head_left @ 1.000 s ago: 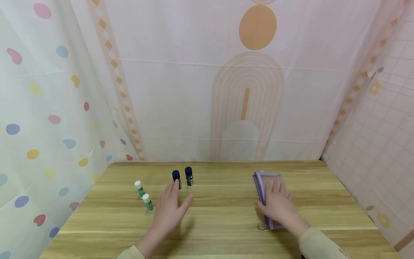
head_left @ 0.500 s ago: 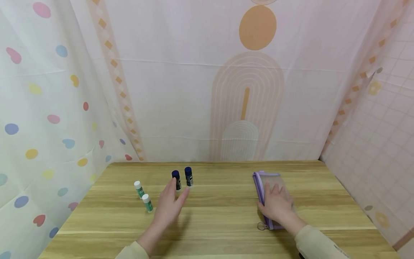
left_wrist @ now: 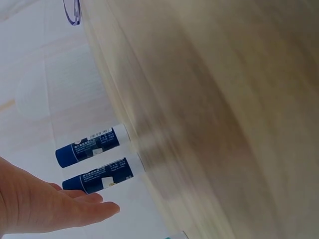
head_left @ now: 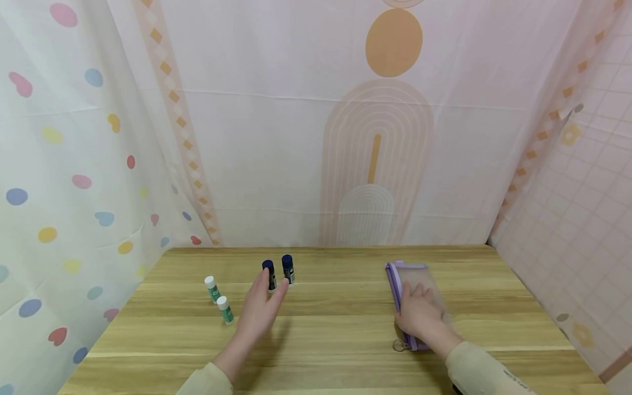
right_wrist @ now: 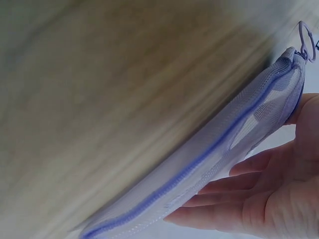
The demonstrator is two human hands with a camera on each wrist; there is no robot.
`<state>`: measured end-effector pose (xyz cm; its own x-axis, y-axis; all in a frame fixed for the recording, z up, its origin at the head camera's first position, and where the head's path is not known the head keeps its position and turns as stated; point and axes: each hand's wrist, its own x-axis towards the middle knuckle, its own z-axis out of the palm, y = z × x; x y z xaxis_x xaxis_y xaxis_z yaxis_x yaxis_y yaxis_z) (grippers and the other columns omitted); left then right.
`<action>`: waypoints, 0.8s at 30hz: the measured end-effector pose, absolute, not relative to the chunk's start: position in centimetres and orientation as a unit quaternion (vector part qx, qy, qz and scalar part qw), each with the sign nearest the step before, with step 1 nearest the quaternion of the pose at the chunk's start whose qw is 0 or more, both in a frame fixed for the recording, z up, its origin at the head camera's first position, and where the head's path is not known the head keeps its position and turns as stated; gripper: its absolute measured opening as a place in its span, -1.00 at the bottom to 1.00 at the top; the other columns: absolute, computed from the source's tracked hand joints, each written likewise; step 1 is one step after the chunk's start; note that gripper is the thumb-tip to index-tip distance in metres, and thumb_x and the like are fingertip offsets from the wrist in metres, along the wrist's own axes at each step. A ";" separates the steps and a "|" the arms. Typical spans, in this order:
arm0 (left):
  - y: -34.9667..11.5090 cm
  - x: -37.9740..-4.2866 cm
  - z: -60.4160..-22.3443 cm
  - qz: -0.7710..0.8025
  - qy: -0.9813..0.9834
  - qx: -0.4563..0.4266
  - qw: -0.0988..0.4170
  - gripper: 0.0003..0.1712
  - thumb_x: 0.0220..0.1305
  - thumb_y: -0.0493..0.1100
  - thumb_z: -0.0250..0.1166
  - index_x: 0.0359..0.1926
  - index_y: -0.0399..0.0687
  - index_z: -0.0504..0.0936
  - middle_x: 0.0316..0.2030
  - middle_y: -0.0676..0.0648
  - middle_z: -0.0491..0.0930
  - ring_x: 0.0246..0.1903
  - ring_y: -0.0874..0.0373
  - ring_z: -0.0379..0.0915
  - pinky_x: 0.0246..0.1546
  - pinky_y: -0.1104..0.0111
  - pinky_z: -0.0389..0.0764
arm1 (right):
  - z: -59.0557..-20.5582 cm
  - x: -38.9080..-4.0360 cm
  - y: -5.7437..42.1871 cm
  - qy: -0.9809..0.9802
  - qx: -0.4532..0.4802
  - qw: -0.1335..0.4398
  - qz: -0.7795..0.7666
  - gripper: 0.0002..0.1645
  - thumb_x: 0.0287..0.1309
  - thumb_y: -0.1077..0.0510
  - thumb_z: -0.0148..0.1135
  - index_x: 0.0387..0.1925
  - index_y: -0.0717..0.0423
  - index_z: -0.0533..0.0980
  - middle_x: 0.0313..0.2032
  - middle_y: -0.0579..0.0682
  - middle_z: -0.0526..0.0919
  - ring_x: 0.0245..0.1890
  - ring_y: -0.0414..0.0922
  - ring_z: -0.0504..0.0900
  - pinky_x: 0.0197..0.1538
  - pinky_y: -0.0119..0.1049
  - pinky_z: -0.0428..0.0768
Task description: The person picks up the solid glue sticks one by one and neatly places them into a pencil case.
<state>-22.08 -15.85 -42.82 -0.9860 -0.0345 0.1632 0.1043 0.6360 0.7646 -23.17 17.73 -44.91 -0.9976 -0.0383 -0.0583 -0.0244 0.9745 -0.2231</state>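
My left hand [head_left: 259, 310] reaches toward the nearer of two upright dark blue glue sticks [head_left: 272, 281], fingers extended and thumb apart. In the left wrist view, its fingers lie next to the cap end of that glue stick [left_wrist: 104, 178]; whether they touch it I cannot tell. The other dark blue glue stick [head_left: 288, 270] stands just to the right. On the right, my right hand [head_left: 419, 315] is over a purple-edged mesh zip pouch [head_left: 417, 274] lying on the table. The right wrist view has its loosely bent fingers along the side of the pouch [right_wrist: 199, 164].
Two green glue sticks with white caps, one farther back [head_left: 213, 291] and one nearer [head_left: 225, 311], stand left of my left hand. A ring [head_left: 400, 345] hangs at the pouch's near end. Patterned curtains [head_left: 276, 164] enclose the wooden table [head_left: 336, 329].
My left hand has shifted slightly, its thumb coming nearer the dark blue glue sticks. The right hand has drawn back a little over the pouch, its fingers bending more.
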 end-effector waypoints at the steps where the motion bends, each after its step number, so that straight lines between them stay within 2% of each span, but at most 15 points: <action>1: -15.9 -22.1 -42.8 -0.428 -0.900 -0.020 0.083 -0.02 0.47 0.34 -0.08 0.50 -0.38 -0.03 0.47 -0.39 -0.02 0.45 -0.30 -0.11 0.41 -0.12 0.01 | -44.9 -23.2 17.7 0.993 -0.016 0.032 -0.112 -0.05 0.19 0.09 0.29 0.39 0.53 0.07 0.29 0.71 0.03 0.29 0.63 0.00 0.02 0.67 0.18; 8: -16.0 -22.6 -43.1 -0.439 -0.894 -0.024 0.092 -0.06 0.51 0.24 -0.05 0.48 -0.47 -0.05 0.45 -0.44 0.00 0.42 -0.33 -0.07 0.40 -0.12 0.05 | -44.9 -23.3 17.5 0.994 -0.012 0.028 -0.106 -0.11 0.21 0.12 0.29 0.37 0.52 0.12 0.28 0.68 0.11 0.28 0.60 0.08 0.00 0.62 0.30; 16: -16.3 -23.2 -43.0 -0.480 -0.874 0.010 0.072 -0.02 0.48 0.28 -0.02 0.52 -0.37 -0.10 0.48 -0.39 -0.04 0.44 -0.29 -0.10 0.42 -0.10 0.00 | -44.7 -23.2 17.4 0.994 -0.007 0.021 -0.106 -0.18 0.23 0.18 0.25 0.35 0.54 0.15 0.25 0.67 0.17 0.26 0.57 0.17 -0.04 0.51 0.44; 24: -16.4 -23.9 -43.1 -0.494 -0.867 0.038 0.059 -0.01 0.47 0.24 0.01 0.50 -0.41 -0.11 0.47 -0.42 -0.07 0.45 -0.30 -0.15 0.43 -0.10 -0.05 | -44.8 -23.1 17.4 0.993 -0.003 0.030 -0.116 -0.30 0.30 0.27 0.09 0.36 0.55 0.14 0.27 0.66 0.16 0.29 0.55 0.14 0.05 0.52 0.37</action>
<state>-23.85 -16.40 -43.12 -0.9903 -0.1231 0.0650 -0.0070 0.5101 0.8601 -23.10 17.42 -44.79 -0.9982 -0.0136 -0.0591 0.0004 0.9729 -0.2310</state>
